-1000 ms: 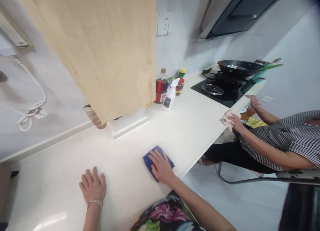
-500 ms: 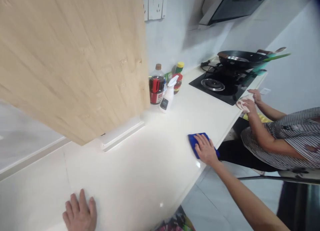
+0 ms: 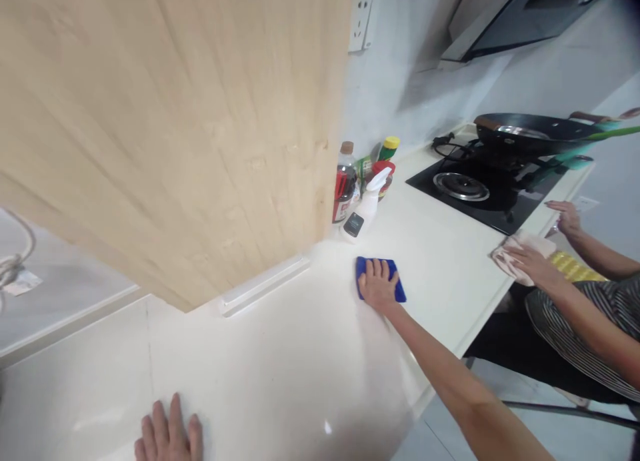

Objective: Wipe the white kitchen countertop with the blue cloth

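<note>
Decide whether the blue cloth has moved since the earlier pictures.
Yes: the blue cloth has moved, nearer to the spray bottle than in either earlier picture.

The bottom edge cuts off the left grip (image 3: 170,440). The right grip (image 3: 379,288) covers part of the blue cloth (image 3: 399,292). Print on the spray bottle (image 3: 367,206) is too small to read; the right edge crops the co-worker (image 3: 555,328).

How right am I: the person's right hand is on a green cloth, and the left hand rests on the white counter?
One slip: the cloth is blue, not green, as the head view shows. The right hand is on it, and the left hand rests on the white counter.
</note>
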A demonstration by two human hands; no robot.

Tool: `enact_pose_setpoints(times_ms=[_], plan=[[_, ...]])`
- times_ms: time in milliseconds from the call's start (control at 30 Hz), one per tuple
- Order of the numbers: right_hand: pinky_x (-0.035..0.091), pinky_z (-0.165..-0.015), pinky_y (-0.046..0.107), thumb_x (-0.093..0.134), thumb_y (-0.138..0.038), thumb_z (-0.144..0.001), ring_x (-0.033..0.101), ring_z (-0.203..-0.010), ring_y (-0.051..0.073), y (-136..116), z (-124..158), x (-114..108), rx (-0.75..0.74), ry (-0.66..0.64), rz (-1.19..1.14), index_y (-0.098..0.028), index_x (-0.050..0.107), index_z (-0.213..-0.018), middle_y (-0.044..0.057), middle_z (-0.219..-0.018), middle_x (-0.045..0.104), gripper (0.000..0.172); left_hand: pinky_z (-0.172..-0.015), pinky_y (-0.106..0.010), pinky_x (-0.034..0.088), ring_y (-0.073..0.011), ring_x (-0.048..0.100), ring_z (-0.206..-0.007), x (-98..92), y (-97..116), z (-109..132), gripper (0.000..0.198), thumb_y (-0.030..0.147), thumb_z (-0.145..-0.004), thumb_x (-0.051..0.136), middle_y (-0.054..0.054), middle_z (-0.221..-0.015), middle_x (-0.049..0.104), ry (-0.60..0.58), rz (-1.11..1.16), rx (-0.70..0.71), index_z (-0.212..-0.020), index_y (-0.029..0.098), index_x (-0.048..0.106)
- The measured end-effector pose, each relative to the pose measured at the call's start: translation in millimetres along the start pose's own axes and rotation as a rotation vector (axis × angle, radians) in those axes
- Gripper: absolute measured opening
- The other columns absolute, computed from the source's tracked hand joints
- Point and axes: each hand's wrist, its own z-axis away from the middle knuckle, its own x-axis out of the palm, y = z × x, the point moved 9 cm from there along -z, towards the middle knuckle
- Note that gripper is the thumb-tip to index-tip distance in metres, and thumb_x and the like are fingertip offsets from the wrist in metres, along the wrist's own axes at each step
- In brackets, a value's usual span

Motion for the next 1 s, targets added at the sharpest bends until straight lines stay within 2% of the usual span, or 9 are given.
enact_pose_setpoints(times_ms=[133, 267, 433, 600, 700, 800, 900, 1000], plan=[[0.012, -0.112, 0.068, 0.023, -0.031, -0.093, 0.016, -0.146, 0.036, -87.8, -2.9, 7.0, -0.071, -0.161, 0.023, -0.009, 0.030, -0.150, 0.016, -0.159, 0.024, 0.062, -0.120, -0.054, 0.017, -0.0301, 0.013, -0.150, -3.0, -0.1, 2.0, 0.063, 0.046, -0.093, 0.025, -0.016, -0.158, 0.030, 0.068, -0.008, 0.025, -0.146, 0.016, 0.040], [0.011, -0.111, 0.069, 0.022, -0.031, -0.093, 0.012, -0.147, 0.037, -142.5, 25.4, 1.0, -0.130, -0.187, 0.020, -0.009, 0.027, -0.151, 0.016, -0.160, 0.020, 0.063, -0.119, -0.054, 0.019, -0.0319, 0.015, -0.149, -6.2, 1.5, 4.2, 0.060, 0.042, -0.094, 0.026, -0.018, -0.156, 0.033, 0.088, -0.023, 0.051, -0.145, 0.013, 0.042], [0.007, -0.115, 0.064, 0.024, -0.033, -0.094, 0.012, -0.148, 0.032, -185.2, 104.1, -11.9, -0.280, -0.203, 0.012, -0.013, 0.029, -0.151, 0.012, -0.160, 0.021, 0.061, -0.118, -0.054, 0.019, -0.0328, 0.016, -0.149, -7.2, 1.0, 4.7, 0.058, 0.038, -0.093, 0.032, -0.018, -0.156, 0.035, 0.079, -0.036, 0.031, -0.145, 0.014, 0.042], [0.002, -0.117, 0.062, 0.027, -0.040, -0.096, 0.009, -0.149, 0.032, -221.8, 207.7, -25.9, -0.575, -0.197, -0.119, -0.016, 0.027, -0.152, 0.010, -0.161, 0.019, 0.061, -0.118, -0.055, 0.019, -0.0346, 0.017, -0.148, -6.6, 1.6, 5.3, 0.058, 0.037, -0.093, 0.033, -0.019, -0.155, 0.035, 0.063, -0.046, 0.031, -0.145, 0.013, 0.042], [0.002, -0.119, 0.061, 0.030, -0.040, -0.096, 0.007, -0.149, 0.031, -219.1, 263.0, -34.9, -0.717, -0.196, -0.174, -0.017, 0.026, -0.153, 0.008, -0.161, 0.017, 0.060, -0.118, -0.054, 0.018, -0.0353, 0.018, -0.148, -7.3, 1.0, 6.3, 0.058, 0.037, -0.093, 0.033, -0.019, -0.156, 0.033, 0.045, -0.052, 0.026, -0.146, 0.014, 0.039], [0.006, -0.120, 0.058, 0.032, -0.035, -0.097, 0.007, -0.150, 0.028, -194.9, 303.5, -48.4, -0.859, -0.172, -0.201, -0.022, 0.021, -0.154, 0.004, -0.162, 0.013, 0.060, -0.118, -0.054, 0.017, -0.0365, 0.018, -0.148, -7.8, 0.4, 7.0, 0.059, 0.037, -0.093, 0.033, -0.019, -0.157, 0.031, 0.035, -0.062, 0.023, -0.147, 0.014, 0.037], [0.013, -0.121, 0.055, 0.035, -0.031, -0.096, 0.011, -0.149, 0.026, -151.2, 317.2, -57.8, -0.896, -0.138, -0.177, -0.027, 0.017, -0.154, 0.001, -0.162, 0.013, 0.061, -0.118, -0.053, 0.017, -0.0366, 0.017, -0.148, -6.7, -0.4, 6.9, 0.059, 0.037, -0.093, 0.033, -0.018, -0.158, 0.030, 0.023, -0.058, 0.021, -0.148, 0.015, 0.036], [0.019, -0.120, 0.053, 0.035, -0.031, -0.096, 0.017, -0.148, 0.024, -99.5, 305.9, -60.4, -0.821, -0.079, -0.129, -0.028, 0.018, -0.154, 0.000, -0.161, 0.020, 0.060, -0.118, -0.053, 0.018, -0.0366, 0.018, -0.148, -6.0, -0.5, 5.8, 0.059, 0.037, -0.093, 0.032, -0.018, -0.157, 0.032, 0.032, -0.053, 0.027, -0.147, 0.014, 0.037]])
